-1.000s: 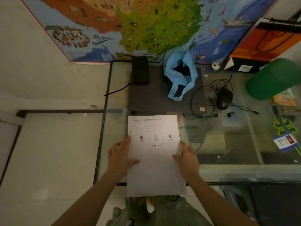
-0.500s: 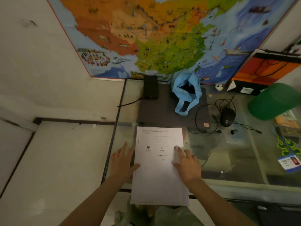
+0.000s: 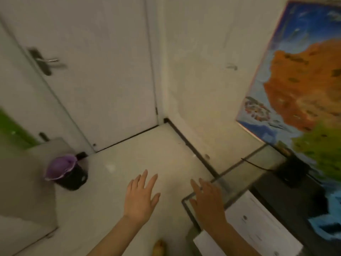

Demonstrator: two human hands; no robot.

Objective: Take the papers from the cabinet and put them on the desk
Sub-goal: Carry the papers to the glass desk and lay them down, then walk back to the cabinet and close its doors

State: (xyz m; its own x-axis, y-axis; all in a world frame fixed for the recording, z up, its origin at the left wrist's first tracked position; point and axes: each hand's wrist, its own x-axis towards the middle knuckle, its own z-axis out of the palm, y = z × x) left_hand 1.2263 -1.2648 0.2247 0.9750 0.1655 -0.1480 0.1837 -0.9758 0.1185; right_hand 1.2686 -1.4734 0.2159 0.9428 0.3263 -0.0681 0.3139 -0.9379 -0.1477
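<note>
The white papers lie flat on the glass desk at the lower right, partly hidden under my right forearm. My right hand hovers open over the desk's left corner, fingers spread, off the papers. My left hand is open too, fingers apart, held in the air over the pale floor to the left of the desk. Neither hand holds anything. No cabinet interior is visible; a grey cabinet-like surface stands at the left edge.
A white door with a lever handle is ahead on the left. A black bin with a purple liner stands on the floor. A colourful map hangs on the right wall above a black box and a blue bag.
The view has swung left from the desk toward the door and floor. Both hands have come off the papers, which stay on the desk.
</note>
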